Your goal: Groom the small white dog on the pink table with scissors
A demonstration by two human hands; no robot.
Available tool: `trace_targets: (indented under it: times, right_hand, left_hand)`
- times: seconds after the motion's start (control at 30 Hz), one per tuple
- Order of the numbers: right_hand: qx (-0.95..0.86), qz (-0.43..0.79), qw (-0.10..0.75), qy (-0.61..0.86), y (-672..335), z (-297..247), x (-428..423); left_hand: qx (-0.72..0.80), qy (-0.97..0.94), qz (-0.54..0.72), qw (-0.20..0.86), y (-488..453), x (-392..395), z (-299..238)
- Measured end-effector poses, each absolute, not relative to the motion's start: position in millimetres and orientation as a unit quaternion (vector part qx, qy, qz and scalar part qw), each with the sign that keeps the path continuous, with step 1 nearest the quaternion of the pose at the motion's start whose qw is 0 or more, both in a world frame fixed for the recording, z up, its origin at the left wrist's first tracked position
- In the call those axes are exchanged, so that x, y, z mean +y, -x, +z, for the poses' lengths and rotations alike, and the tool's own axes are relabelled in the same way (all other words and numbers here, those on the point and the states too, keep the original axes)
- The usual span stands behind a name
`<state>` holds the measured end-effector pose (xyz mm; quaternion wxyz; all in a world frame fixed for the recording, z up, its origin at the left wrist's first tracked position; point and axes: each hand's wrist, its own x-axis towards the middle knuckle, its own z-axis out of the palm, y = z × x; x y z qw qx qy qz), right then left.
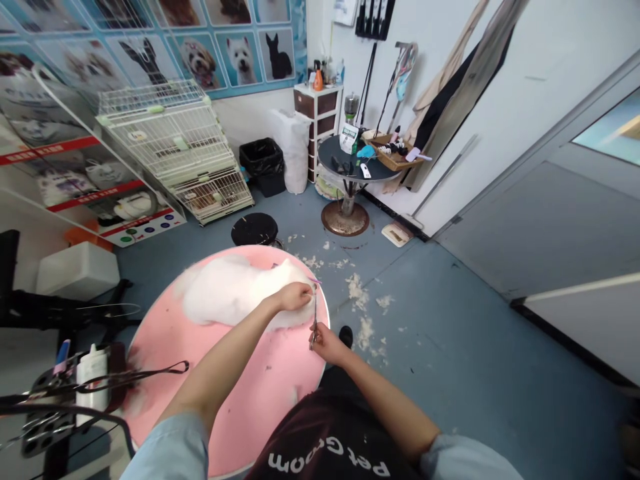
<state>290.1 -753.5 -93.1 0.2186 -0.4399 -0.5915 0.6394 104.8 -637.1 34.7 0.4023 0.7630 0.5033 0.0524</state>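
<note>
A white, fluffy dog (220,290) lies on a round pink grooming table (250,387), its head near the right edge. My left hand (295,297) is closed at the dog's head; its fingers look pinched on the white fur there. In my right hand (327,343) is a pair of scissors (315,327), fingers at the handle rings and blades pointing up toward the dog's face. The blade tips are close to my left fingertips. A small purple item shows by the dog's head, too small to make out. The dog's face is mostly hidden.
Grooming tools and a white bottle (93,380) sit in a holder at the table's left, with a dark strap (155,375) reaching over the surface. Cut fur (357,293) litters the floor. Beyond stand a black stool (254,229), wire cages (170,147) and a dark round table (327,157).
</note>
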Motion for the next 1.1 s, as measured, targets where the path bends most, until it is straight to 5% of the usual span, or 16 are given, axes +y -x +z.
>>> trace_targets:
  times: [1.1]
  right_hand:
    - [-0.662,0.593,0.172,0.425,-311.6,-58.4,-754.9]
  left_hand:
    - [0.525,-0.785,0.014,0.329,-107.7,-653.9,64.7]
